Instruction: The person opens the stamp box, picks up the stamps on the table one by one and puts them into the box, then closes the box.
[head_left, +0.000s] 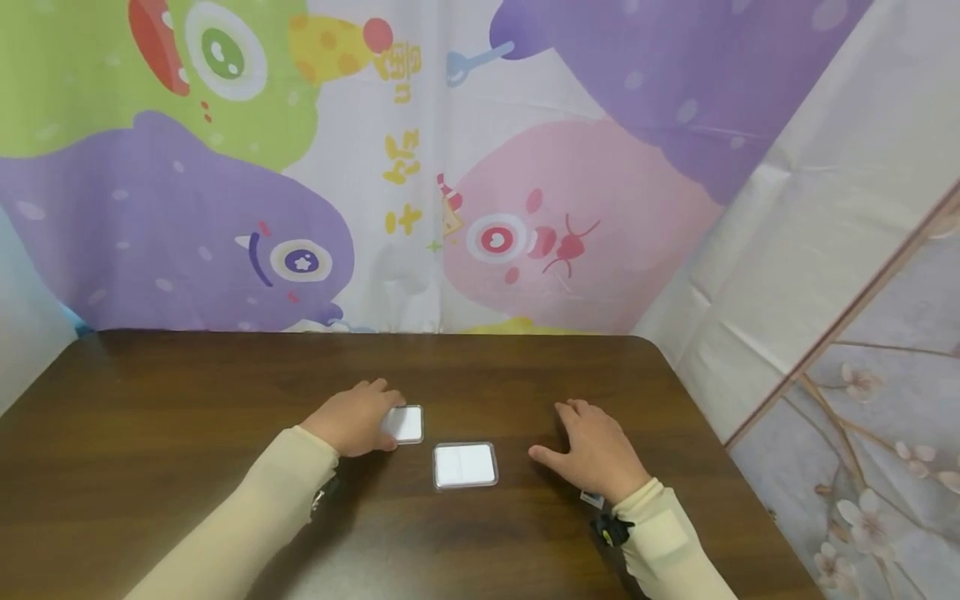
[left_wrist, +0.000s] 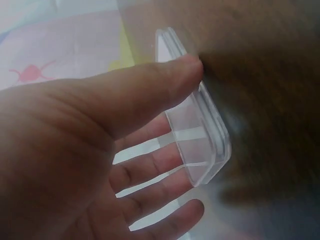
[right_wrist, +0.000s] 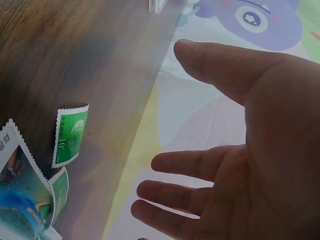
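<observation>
My left hand [head_left: 352, 419] pinches the clear case [head_left: 408, 424] just left of a 2nd case [head_left: 465, 465]; likely light, stiff, slippery and crackable, it wants holding by opposite rims, while my spread right hand [head_left: 598, 450] holds nothing.

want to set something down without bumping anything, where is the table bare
The tabletop is bare left of the left sleeve, and along the far edge by the patterned backdrop. Crowded: the middle, where the left hand grips one clear case beside a second case, and by the right hand, where stamps lie.
</observation>
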